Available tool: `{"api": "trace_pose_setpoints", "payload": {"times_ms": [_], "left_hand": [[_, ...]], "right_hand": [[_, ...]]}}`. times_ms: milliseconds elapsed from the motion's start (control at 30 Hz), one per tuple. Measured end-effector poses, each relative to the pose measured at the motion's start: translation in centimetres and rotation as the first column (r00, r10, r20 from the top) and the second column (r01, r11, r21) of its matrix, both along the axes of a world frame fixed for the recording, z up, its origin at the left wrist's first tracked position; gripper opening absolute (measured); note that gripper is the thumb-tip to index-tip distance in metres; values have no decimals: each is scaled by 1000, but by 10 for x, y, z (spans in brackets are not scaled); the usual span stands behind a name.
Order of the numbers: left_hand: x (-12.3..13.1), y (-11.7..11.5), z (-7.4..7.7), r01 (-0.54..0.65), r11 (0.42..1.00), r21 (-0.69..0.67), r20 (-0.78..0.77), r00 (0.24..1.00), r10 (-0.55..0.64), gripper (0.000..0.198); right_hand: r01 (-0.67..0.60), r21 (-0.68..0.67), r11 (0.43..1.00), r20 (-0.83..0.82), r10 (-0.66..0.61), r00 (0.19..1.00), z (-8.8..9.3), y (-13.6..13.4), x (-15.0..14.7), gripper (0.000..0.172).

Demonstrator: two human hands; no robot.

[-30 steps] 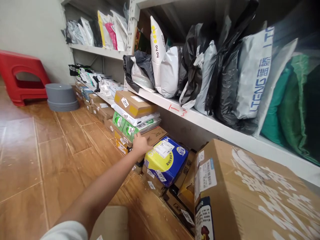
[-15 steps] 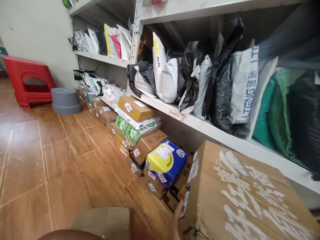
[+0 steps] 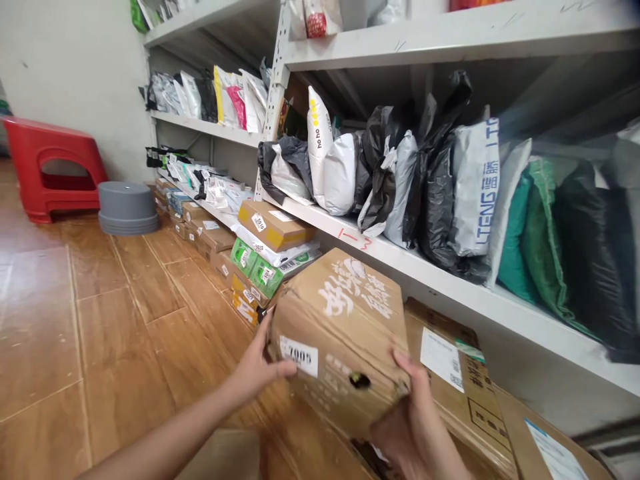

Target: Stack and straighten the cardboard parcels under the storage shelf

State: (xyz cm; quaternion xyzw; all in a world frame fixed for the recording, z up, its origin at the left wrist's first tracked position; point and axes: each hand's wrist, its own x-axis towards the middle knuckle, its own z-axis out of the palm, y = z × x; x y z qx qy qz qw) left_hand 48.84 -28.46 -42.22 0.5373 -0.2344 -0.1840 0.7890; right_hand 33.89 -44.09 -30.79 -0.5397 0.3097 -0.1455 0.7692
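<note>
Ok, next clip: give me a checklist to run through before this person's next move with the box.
1. Left hand on the cardboard box: ok, it grips the left side, thumb on the front.
2. Right hand on the box: ok, it holds the right side.
3. Number label readable: ok, it shows 7005.
4. Front face unbroken: not ok, there is a dark hole in it.
5. Underside free of whatever lies below: cannot tell, it is hidden.
</note>
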Motion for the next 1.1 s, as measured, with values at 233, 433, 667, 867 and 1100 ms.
{"api": "trace_pose_setpoints", "payload": {"times_ms": [233,433,667,867,1100], "left_hand": [[77,-29,20,94,995,-9,255,963,-89,109],[124,-41,31,-100,982,158,390,920,31,90],[124,-20,-42,-468,765,442,258,883,391,36],[104,-36,-123,-308,652,693,63,926,371,106],[109,-68,-155,-277,742,611,62,951,303,77]], "right_hand": [[48,308,950,-62,-31,998,10,-4,59,62],[-63,145,987,-196,91,976,17,-35,112,66],[-50,-173,984,-331,-10,944,-11,-60,132,49],[46,-204,978,-250,-97,963,-20,-55,131,50],[173,-379,909,-273,-288,918,-53,-69,115,61]]}}
